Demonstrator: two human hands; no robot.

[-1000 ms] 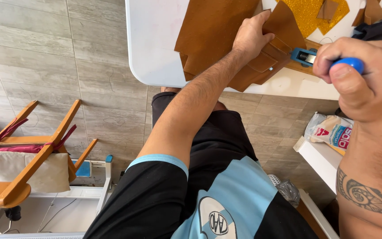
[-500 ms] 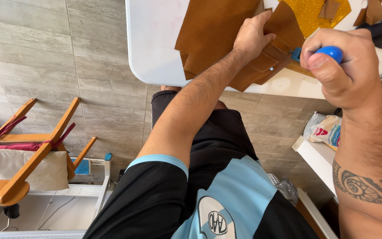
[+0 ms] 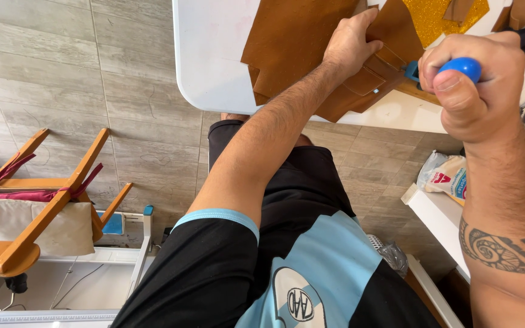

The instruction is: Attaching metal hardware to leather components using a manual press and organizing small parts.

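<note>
**Leather pinned flat, tool gripped above**

Left hand [image 3: 352, 44] lies palm-down, fingers spread flat on the folded tan-brown leather piece [image 3: 311, 42] on the white table [image 3: 211, 54], seemingly to stop it sliding. Right hand [image 3: 478, 85], at 3 o'clock of it, is fisted around a blue round-ended tool handle [image 3: 460, 67]. The leather's long axis runs 1 to 7 o'clock.

**Around the white table**

I see a wooden chair [image 3: 44, 200] with a beige cushion [image 3: 25, 228] well left of the white table [image 3: 214, 61], grey floor tiles [image 3: 80, 79] beneath it, and a printed bag [image 3: 448, 176] just below its right end.
</note>
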